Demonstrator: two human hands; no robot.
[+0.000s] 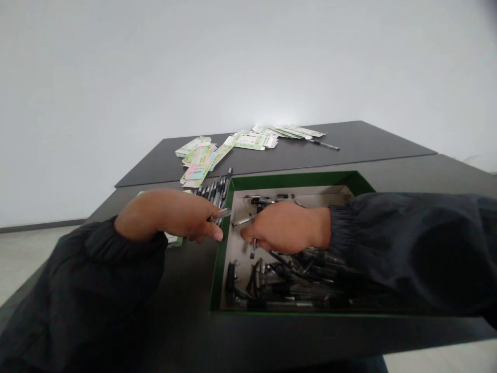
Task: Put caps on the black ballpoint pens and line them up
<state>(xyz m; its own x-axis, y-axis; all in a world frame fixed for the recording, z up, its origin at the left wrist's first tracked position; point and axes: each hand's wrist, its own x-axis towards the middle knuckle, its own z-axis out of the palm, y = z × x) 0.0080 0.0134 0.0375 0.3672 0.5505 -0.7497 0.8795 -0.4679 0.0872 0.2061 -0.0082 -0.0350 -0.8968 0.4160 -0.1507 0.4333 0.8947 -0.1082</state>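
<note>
A shallow green box [219,267] with a pale inside holds many loose black-and-clear pens [298,274], heaped toward its near side. My right hand [289,228] reaches into the box, fingers closed around a pen [253,249] whose end pokes out below them. Another pen [243,220] lies just left of those fingers. Outside the box's left wall, my left hand [171,215] is closed on a pen [222,213], its clear end jutting out past the thumb. Behind that hand, a row of pens [215,190] lies side by side against the box.
Flattened green-and-white cartons [254,140] are spread along the back of the dark table [186,290], some with pink panels [200,165]. A single pen [325,145] lies at the back right. Part of a green carton [174,240] shows under my left hand. A pale wall stands behind.
</note>
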